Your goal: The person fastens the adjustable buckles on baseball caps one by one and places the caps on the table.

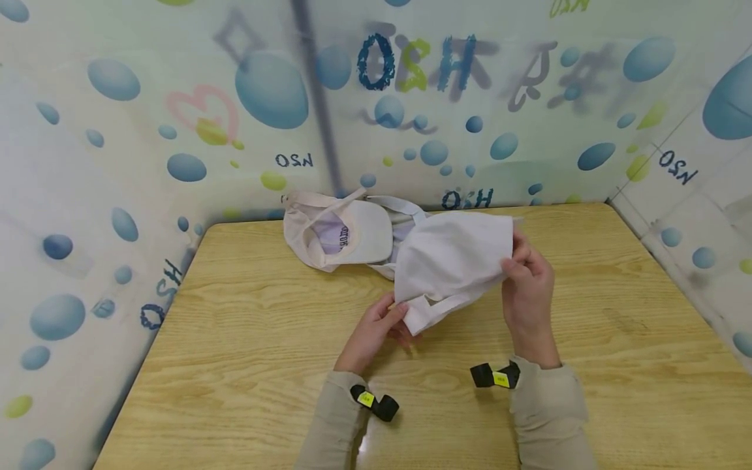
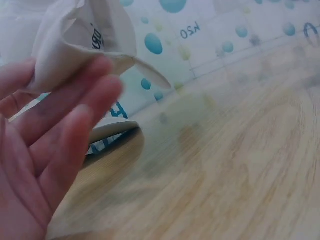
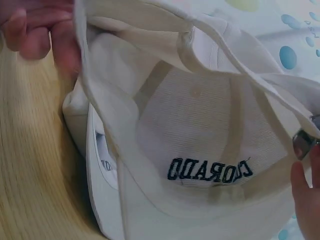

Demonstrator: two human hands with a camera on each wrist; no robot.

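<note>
Both hands hold a white baseball cap [image 1: 455,254] up over the table. My left hand [image 1: 378,326] pinches its lower left edge, by the strap opening, with the thumb on top. On the far side, my right hand [image 1: 531,281] grips the cap's right edge between thumb and fingers. In the right wrist view the inside of this cap [image 3: 200,120] shows, with dark reversed lettering and a metal buckle [image 3: 302,144] beside the right fingertips. Cap fabric [image 2: 60,50] lies against the left fingers in the left wrist view.
Another pale cap [image 1: 370,228] lies inside-up at the table's back, its brim toward the right. Light straps and fabric [image 1: 401,205] beside it are partly hidden by the held cap. The wooden table [image 1: 252,339] meets a wall covering [image 1: 376,150] printed with blue drops.
</note>
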